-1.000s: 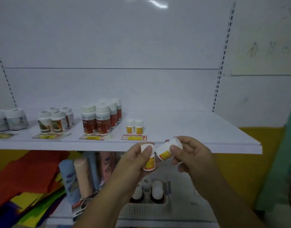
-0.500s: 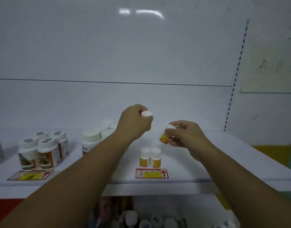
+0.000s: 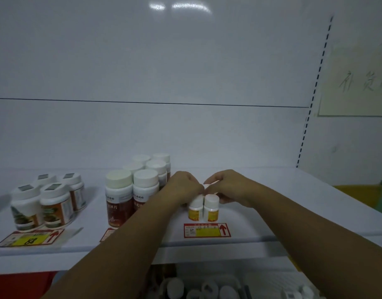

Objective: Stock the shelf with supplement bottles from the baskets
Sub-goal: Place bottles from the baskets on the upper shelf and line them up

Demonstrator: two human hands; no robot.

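Note:
Two small white bottles with yellow labels (image 3: 204,208) stand side by side on the white shelf (image 3: 293,203), above a red and yellow price tag (image 3: 207,230). My left hand (image 3: 182,187) and my right hand (image 3: 228,186) meet just behind those two, knuckles up. Each hand is closed around a small bottle of the same kind. A white cap (image 3: 208,187) shows between the fingers of my right hand. The bottle in my left hand is hidden by the fingers.
Tall red-labelled bottles (image 3: 131,190) stand in rows just left of my left forearm. Wider bottles with green and orange labels (image 3: 45,201) stand further left. A basket with white-capped bottles (image 3: 207,288) sits below the shelf edge. The shelf's right half is bare.
Both hands have come down and together from above the shelf, and now sit low right behind the two standing bottles. The view has moved closer to the shelf.

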